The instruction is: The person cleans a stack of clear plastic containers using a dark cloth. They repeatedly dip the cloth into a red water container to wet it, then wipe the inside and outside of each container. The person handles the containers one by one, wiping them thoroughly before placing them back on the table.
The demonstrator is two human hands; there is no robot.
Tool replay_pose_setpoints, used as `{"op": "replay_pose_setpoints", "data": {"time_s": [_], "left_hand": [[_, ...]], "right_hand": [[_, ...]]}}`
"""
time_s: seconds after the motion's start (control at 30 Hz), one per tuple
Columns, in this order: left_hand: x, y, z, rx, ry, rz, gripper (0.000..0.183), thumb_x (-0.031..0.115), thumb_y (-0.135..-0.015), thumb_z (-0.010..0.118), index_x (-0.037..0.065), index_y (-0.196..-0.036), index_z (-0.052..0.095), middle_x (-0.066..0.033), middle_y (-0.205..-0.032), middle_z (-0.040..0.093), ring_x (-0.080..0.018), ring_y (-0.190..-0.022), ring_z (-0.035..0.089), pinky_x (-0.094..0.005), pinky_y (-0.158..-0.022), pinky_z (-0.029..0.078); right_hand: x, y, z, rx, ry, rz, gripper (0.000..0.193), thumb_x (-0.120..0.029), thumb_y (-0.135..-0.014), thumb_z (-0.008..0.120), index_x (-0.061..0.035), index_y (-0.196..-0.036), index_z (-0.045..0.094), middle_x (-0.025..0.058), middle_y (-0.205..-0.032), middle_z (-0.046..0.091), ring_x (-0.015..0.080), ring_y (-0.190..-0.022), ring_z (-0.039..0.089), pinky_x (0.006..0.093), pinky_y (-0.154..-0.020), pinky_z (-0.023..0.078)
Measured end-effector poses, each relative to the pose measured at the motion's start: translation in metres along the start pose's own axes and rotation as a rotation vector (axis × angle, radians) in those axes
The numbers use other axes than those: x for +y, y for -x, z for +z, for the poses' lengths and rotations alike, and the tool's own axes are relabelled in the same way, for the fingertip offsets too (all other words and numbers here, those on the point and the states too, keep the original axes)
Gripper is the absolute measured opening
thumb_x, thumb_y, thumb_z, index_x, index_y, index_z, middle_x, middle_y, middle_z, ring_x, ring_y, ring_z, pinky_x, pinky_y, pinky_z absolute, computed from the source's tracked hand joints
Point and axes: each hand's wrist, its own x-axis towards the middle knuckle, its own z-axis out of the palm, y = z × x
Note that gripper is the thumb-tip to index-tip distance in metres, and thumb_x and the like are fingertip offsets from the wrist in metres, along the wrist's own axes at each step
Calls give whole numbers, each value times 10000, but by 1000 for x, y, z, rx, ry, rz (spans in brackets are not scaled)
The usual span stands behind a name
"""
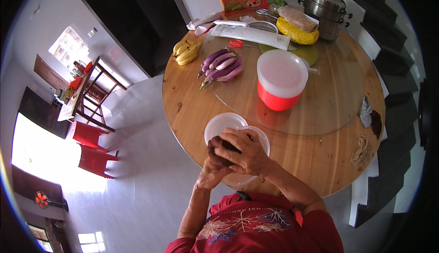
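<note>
My left hand [212, 167] and my right hand [247, 154] come together over the near edge of a round wooden table. Between them they grip a dark brown, rounded lump [227, 147]; fingers cover much of it, and its exact kind cannot be made out. The right hand's fingers curl across its top, while the left hand cups it from the side. Just beyond the hands sits a translucent plastic bowl [221, 123]. A second translucent bowl [264, 139] lies directly under the hands, mostly hidden by them.
A stack of translucent lids or bowls [282, 70] tops a red bowl [277, 98] on the glass turntable [329, 111]. Purple eggplants [223, 66], bananas [187, 52], a white grater [251, 34] and a steamer pot [323, 13] stand farther back. Cloths [362, 150] lie at the right edge.
</note>
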Motion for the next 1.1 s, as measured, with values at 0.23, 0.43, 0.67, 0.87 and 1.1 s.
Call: {"op": "replay_pose_setpoints", "data": {"time_s": [0.23, 0.43, 0.67, 0.87, 1.1], "left_hand": [[16, 2, 16, -91, 363, 115, 819, -168, -854, 504, 103, -1538, 144, -185, -1556, 247, -392, -1361, 381, -476, -942, 532], [-6, -4, 8, 36, 66, 201, 780, -82, -850, 584, 79, -1516, 211, -163, -1522, 316, -340, -1356, 400, -506, -1024, 450], [-16, -7, 2, 120, -136, 381, 682, 10, -879, 629, 63, -1473, 297, -95, -1459, 424, -204, -1328, 414, -374, -1075, 366], [-29, 4, -8, -7, 377, 236, 545, -84, -830, 622, 38, -1340, 474, -95, -1283, 577, -194, -1145, 582, -402, -957, 517], [-3, 3, 18, -43, 487, 175, 863, -142, -825, 562, 135, -1535, 156, -199, -1542, 268, -438, -1342, 388, -543, -944, 519]], "right_hand": [[32, 3, 23, 435, -732, 603, 337, -82, -829, 689, 14, -1144, 617, 189, -1170, 560, 366, -1052, 591, 447, -855, 483], [2, -5, 17, 77, -242, 243, 443, -170, -827, 688, -27, -1237, 598, 178, -1350, 500, 347, -1226, 490, 470, -1011, 387], [-28, -4, 19, -76, -129, 17, 485, -216, -790, 709, -113, -1253, 614, 94, -1402, 493, 274, -1308, 445, 479, -1072, 268], [-13, -12, 16, 63, 31, 192, 440, -287, -811, 684, -171, -1233, 644, 115, -1422, 463, 329, -1324, 410, 529, -1071, 230], [42, 15, 13, 201, -388, 404, 417, -143, -846, 669, -128, -1260, 622, 156, -1241, 531, 317, -1102, 545, 403, -922, 445]]}}
